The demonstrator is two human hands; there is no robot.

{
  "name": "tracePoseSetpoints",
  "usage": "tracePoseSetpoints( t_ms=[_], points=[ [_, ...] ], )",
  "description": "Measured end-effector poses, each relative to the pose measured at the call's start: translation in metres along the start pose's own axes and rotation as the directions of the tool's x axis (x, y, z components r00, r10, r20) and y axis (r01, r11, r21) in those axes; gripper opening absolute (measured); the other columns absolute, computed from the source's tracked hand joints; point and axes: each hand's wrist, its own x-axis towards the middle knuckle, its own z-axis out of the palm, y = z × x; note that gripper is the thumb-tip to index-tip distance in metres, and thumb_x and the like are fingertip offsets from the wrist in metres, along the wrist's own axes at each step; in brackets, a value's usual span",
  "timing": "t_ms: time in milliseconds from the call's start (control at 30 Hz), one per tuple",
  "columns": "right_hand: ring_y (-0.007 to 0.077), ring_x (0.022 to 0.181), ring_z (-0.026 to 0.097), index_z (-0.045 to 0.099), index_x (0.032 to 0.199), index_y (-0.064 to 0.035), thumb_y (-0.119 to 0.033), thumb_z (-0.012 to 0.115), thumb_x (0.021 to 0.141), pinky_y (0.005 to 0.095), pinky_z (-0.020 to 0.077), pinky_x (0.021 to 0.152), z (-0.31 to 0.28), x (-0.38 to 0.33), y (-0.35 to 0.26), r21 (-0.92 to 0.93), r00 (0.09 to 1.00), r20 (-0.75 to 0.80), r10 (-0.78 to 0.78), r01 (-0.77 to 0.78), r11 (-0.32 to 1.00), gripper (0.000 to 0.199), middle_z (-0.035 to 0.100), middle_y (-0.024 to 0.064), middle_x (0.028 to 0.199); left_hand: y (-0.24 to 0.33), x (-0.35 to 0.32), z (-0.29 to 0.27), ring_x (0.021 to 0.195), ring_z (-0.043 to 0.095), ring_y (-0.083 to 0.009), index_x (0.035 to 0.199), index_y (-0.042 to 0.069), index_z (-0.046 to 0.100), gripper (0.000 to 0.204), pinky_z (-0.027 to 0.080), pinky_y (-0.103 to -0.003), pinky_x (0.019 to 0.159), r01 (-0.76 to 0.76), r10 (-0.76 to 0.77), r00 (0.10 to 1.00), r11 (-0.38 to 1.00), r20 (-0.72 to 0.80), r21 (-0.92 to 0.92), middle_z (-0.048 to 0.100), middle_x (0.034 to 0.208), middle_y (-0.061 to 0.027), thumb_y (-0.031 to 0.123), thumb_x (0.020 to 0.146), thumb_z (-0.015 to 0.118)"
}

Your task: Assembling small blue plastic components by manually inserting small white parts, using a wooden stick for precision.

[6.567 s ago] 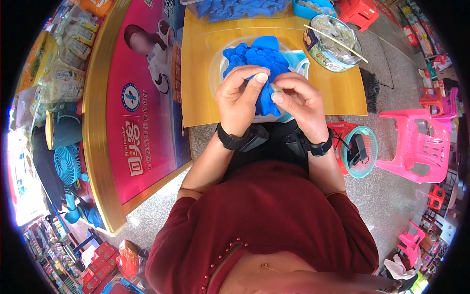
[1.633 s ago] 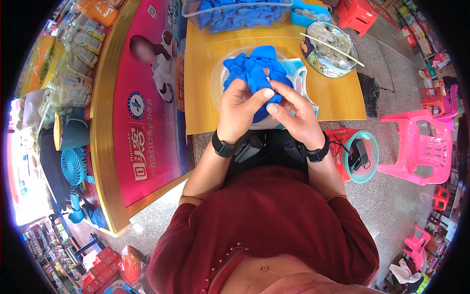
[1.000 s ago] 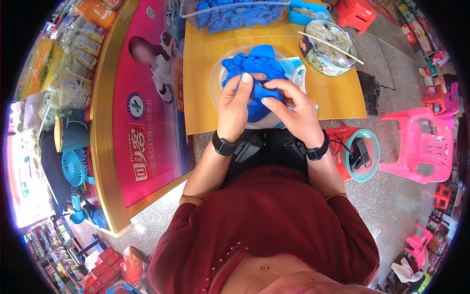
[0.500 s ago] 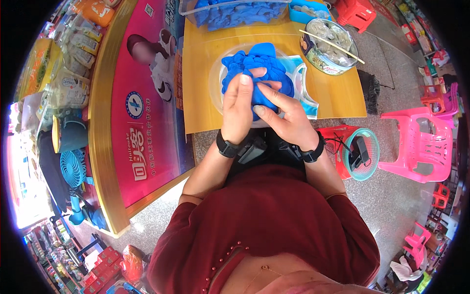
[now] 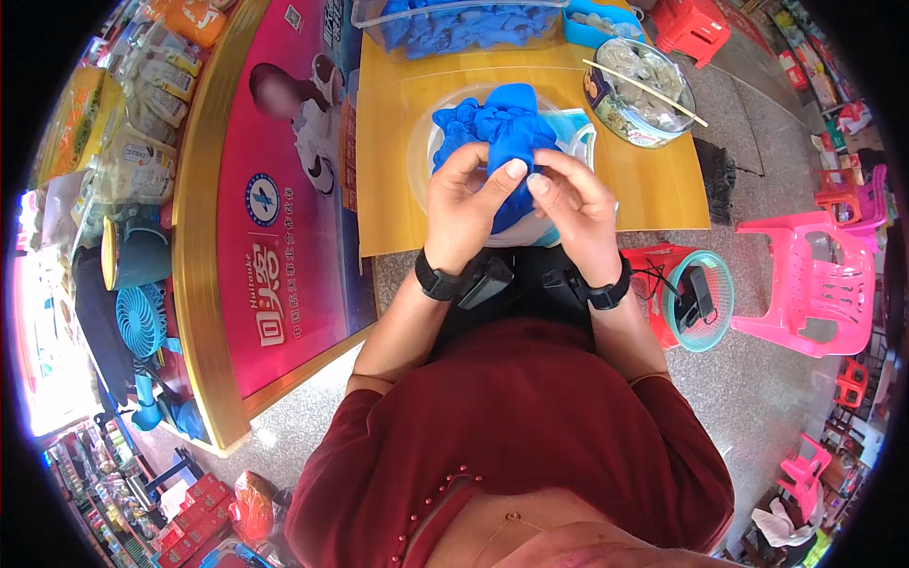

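Observation:
My left hand (image 5: 466, 204) and my right hand (image 5: 576, 205) are both closed on a piece of soft blue material (image 5: 511, 142), thumbs meeting at its middle. It is held just above a pale bowl (image 5: 421, 156) heaped with more blue pieces (image 5: 459, 123) on a yellow table (image 5: 388, 208). A black band is on each wrist.
A clear tub of blue pieces (image 5: 454, 24) stands at the table's far edge. A round metal tin with a chopstick across it (image 5: 639, 80) sits at the far right. A pink counter panel (image 5: 284, 208) runs along my left. Pink plastic chair (image 5: 805, 284) and a teal basket (image 5: 701, 298) stand at my right.
Both hands have lifted slightly off the heap and drawn the blue piece toward me. My fingers have shifted on it, with the thumbs now pressed together at its middle.

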Motion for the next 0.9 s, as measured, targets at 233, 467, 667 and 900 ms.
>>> tracePoseSetpoints(
  t_ms=[233, 467, 667, 900],
  points=[
    [0.0036, 0.073, 0.050, 0.062, 0.103, -0.0017, -0.006, 0.071, 0.086, 0.0188, 0.0432, 0.066, -0.002, 0.006, -0.006, 0.084, 0.998, -0.062, 0.022, -0.016, 0.996, 0.019, 0.058, -0.0026, 0.087, -0.016, 0.000, -0.006, 0.077, 0.054, -0.0060, 0.099, 0.002, 0.063, 0.021, 0.046, -0.023, 0.067, -0.066, 0.036, 0.995, 0.925, 0.088, 0.375, 0.063, 0.085, 0.0007, 0.012, 0.083, 0.074],
    [0.0029, 0.072, 0.049, 0.063, 0.104, -0.0024, -0.015, 0.069, 0.089, 0.0176, 0.0398, 0.062, -0.011, 0.007, -0.009, 0.163, 0.976, -0.162, 0.144, -0.117, 0.980, 0.021, 0.058, -0.0040, 0.086, 0.002, 0.003, -0.004, 0.080, 0.054, -0.0053, 0.109, 0.003, 0.063, 0.023, 0.045, -0.021, 0.068, 0.239, -0.290, 0.939, 0.937, 0.184, 0.255, 0.062, 0.092, 0.0014, 0.014, 0.090, 0.068],
    [0.0017, 0.068, 0.048, 0.060, 0.109, -0.0019, -0.018, 0.069, 0.089, 0.0182, 0.0372, 0.057, -0.003, 0.009, -0.004, 0.147, 0.964, -0.237, 0.118, -0.084, 0.986, 0.027, 0.057, -0.0050, 0.081, -0.003, 0.003, -0.010, 0.073, 0.053, -0.0054, 0.108, 0.002, 0.064, 0.025, 0.045, -0.021, 0.063, 0.038, -0.159, 0.951, 0.911, 0.265, 0.410, 0.062, 0.085, 0.0015, 0.021, 0.092, 0.066],
    [0.0055, 0.076, 0.051, 0.056, 0.115, -0.0007, -0.015, 0.064, 0.092, 0.0207, 0.0407, 0.064, -0.008, 0.009, -0.004, 0.352, 0.944, -0.275, 0.181, -0.077, 0.933, 0.028, 0.059, -0.0002, 0.093, 0.002, 0.001, -0.004, 0.058, 0.052, -0.0116, 0.088, 0.000, 0.065, 0.036, 0.042, -0.029, 0.053, 0.126, -0.252, 0.942, 0.875, 0.219, 0.467, 0.057, 0.065, -0.0054, 0.036, 0.090, 0.066]
  ],
)
